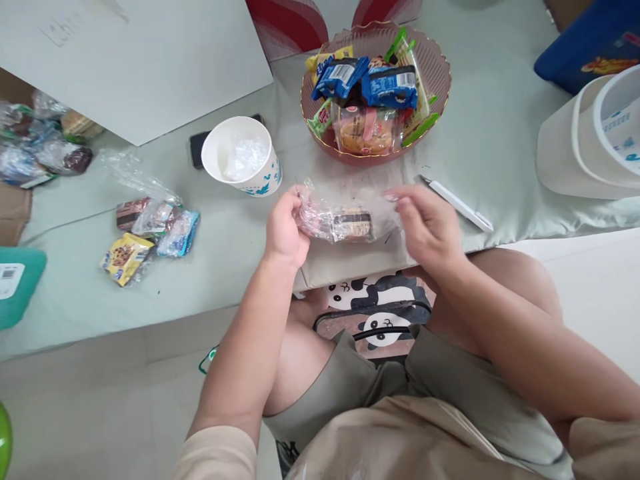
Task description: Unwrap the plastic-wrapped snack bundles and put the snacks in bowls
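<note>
My left hand [287, 230] is closed on the crumpled left end of a clear plastic bag [320, 217]. Inside the bag lies a small wrapped snack [353, 224] with a dark band across it. The bag's other end is pinched between the thumb and fingers of my right hand [431, 225]. Both hands hold it stretched level just above the table's front edge. Behind it stands a pinkish bowl with a gold rim [440, 63], full of packaged snacks, among them blue packets [390, 88] and a wrapped bun [365, 130].
A paper cup [265, 175] with clear plastic inside stands left of the bowl, partly over a phone [197, 148]. Bagged snacks [157, 223] lie further left. A white pen [460, 205] is beside my right hand. White buckets [560, 147] stand at the right.
</note>
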Demonstrator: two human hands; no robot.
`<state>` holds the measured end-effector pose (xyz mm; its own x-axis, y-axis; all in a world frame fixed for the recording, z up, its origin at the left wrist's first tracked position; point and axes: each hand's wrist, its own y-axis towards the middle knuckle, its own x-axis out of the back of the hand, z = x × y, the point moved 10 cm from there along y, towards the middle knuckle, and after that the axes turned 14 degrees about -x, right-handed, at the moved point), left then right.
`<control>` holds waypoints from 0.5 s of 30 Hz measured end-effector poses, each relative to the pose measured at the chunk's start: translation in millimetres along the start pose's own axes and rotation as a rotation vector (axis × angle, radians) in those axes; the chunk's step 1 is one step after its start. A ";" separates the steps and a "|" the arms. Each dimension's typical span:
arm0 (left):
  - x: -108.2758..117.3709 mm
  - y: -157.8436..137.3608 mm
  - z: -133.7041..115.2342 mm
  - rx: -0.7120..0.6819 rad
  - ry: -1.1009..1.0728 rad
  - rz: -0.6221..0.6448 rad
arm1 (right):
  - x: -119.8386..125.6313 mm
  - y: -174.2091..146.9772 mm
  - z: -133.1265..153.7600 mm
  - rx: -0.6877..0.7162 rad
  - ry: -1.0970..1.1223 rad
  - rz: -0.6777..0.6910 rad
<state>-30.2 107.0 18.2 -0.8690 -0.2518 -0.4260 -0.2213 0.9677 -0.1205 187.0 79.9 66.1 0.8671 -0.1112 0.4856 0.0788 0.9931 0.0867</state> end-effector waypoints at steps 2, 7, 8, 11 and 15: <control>13.8 5.1 -1.8 -0.006 0.029 -0.058 | 22.3 2.8 -16.8 -0.166 0.000 -0.098; 45.3 11.8 -7.4 0.033 0.397 -0.095 | 56.7 -5.1 -54.4 -0.519 -0.106 -0.118; 47.8 13.0 -12.5 -0.004 0.522 -0.066 | 61.2 -6.3 -56.3 -0.527 -0.162 -0.115; 47.7 12.5 -36.0 -0.204 0.885 -0.001 | 73.1 -5.1 -41.1 -0.344 -0.332 -0.187; 12.6 -0.7 -63.9 -0.562 1.118 0.228 | 57.2 -11.9 7.0 0.163 -0.385 -0.215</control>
<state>-69.2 103.9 70.3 -0.7493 -0.1989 0.6316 0.0634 0.9279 0.3674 232.2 61.4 98.9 0.5916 -0.3502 0.7262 0.1322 0.9307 0.3412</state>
